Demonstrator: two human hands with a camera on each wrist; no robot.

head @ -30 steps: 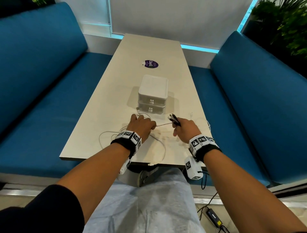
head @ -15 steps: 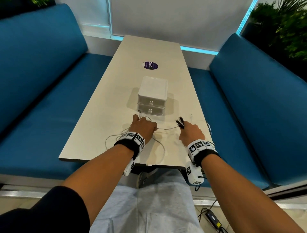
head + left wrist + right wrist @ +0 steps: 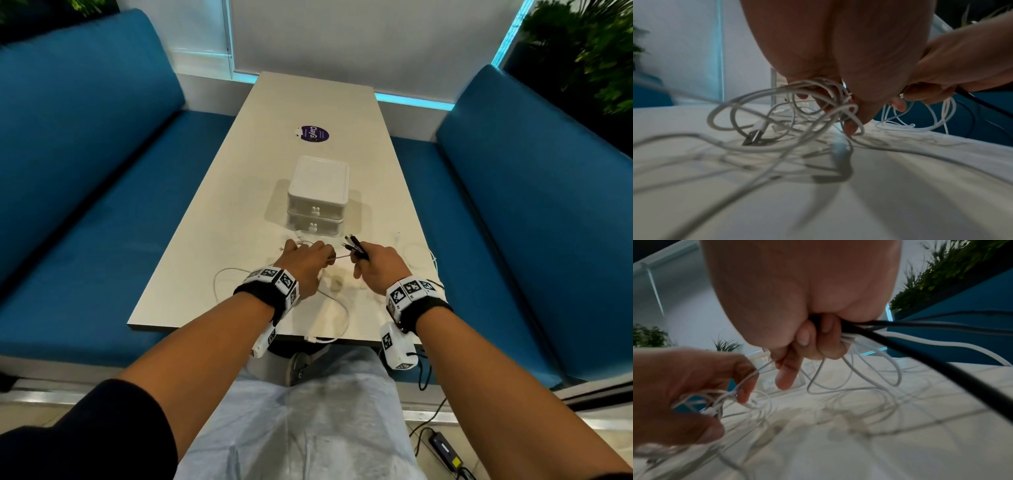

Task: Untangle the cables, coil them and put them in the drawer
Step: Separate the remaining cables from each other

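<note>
A tangle of white cables (image 3: 777,116) lies on the table's near end, with loops trailing to the front edge (image 3: 337,318). My left hand (image 3: 306,262) grips a bunch of the white cables (image 3: 719,402) just above the tabletop. My right hand (image 3: 375,265) holds black cables (image 3: 356,247) whose plug ends stick up past the fingers, together with some white cable (image 3: 851,344). A thin strand (image 3: 340,256) stretches between both hands. The small white two-drawer box (image 3: 318,197) stands just beyond the hands, both drawers closed.
The pale table (image 3: 308,102) runs away from me between two blue benches (image 3: 85,164) (image 3: 531,192). A purple sticker (image 3: 311,133) sits beyond the box. More white cable (image 3: 421,253) lies near the right edge. A power adapter (image 3: 445,448) lies on the floor.
Both hands shifted apart and then came closer together again, the right hand carrying the black cables back toward the left hand. The strand between them is shorter now.
</note>
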